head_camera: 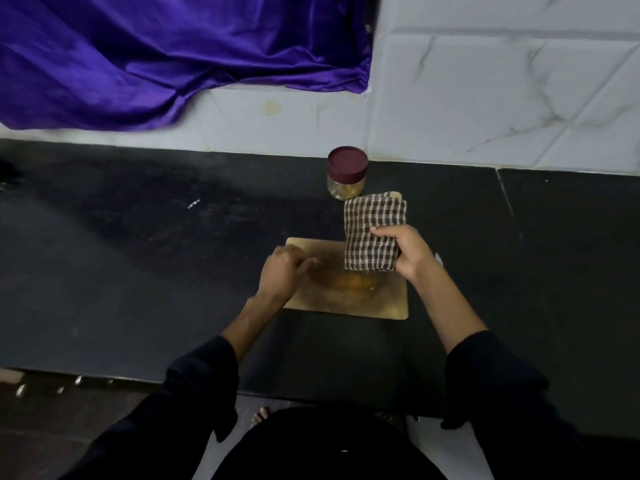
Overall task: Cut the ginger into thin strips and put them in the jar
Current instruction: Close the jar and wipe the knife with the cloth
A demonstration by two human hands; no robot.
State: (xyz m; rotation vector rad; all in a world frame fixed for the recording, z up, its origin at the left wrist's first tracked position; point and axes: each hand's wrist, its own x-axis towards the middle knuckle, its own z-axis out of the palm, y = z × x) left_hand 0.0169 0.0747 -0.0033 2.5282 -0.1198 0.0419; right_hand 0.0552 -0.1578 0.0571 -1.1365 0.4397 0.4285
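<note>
Looking down from head height, dark sleeves [194,386] fill the bottom of the view, with a bare foot [260,414] showing on the floor between them. Both forearms reach forward over a black countertop [138,271].

A wooden cutting board [349,299] lies flat on the countertop, just ahead of the person. Its middle carries a yellowish stain; no ginger pieces can be made out on it.

The left hand [282,271] sits over the board's left part, fingers loosely curled and pointing right, holding nothing that can be seen. Whether the fingertips touch the wood cannot be told, since this hand is slightly blurred.

The right hand [403,254] is above the board's far right corner. Its fingers and thumb are wrapped round a folded brown-and-cream checked cloth [372,230], which is held upright, its lower edge hanging just above the board and its upper part covering the far corner of the board.

Just beyond the cloth stands a small clear jar [346,173] with a dark maroon lid screwed on. Pale yellowish contents show through its lower glass. It stands upright near the back edge of the countertop.

Behind the countertop rises a white marbled tile wall [485,98]. A shiny purple fabric [156,53] is draped over the upper left, spilling down onto the tiles.
</note>
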